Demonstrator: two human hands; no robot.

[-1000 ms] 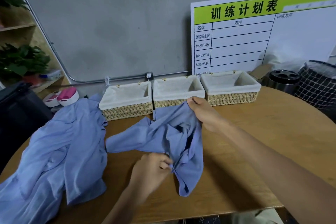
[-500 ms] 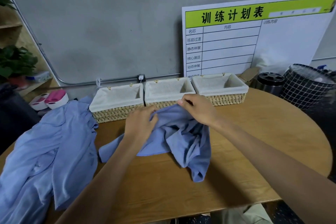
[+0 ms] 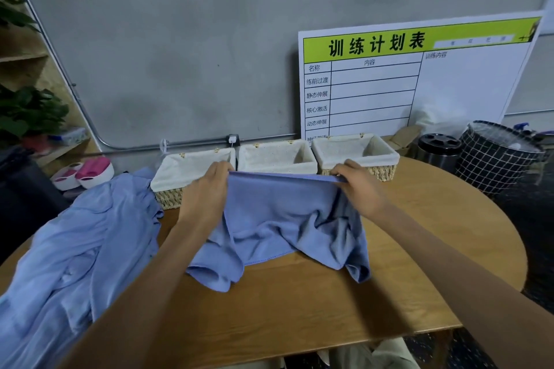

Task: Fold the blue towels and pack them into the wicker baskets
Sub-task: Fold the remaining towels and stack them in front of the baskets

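A heap of blue towels (image 3: 69, 255) lies at the near left of the wooden counter (image 3: 299, 308). Mid-counter, one blue towel (image 3: 284, 219) is held up by its far edge, its lower part rumpled on the wood; the left hand (image 3: 207, 192) and right hand (image 3: 359, 186) each pinch a top corner in curled fingers. Behind stand three lined wicker baskets (image 3: 278, 156) in a row, then a whiteboard (image 3: 413, 78) against the wall.

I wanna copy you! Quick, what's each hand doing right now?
Left hand: closed, pinching the blue towel at its top left corner.
Right hand: closed, pinching the same towel's top right corner.
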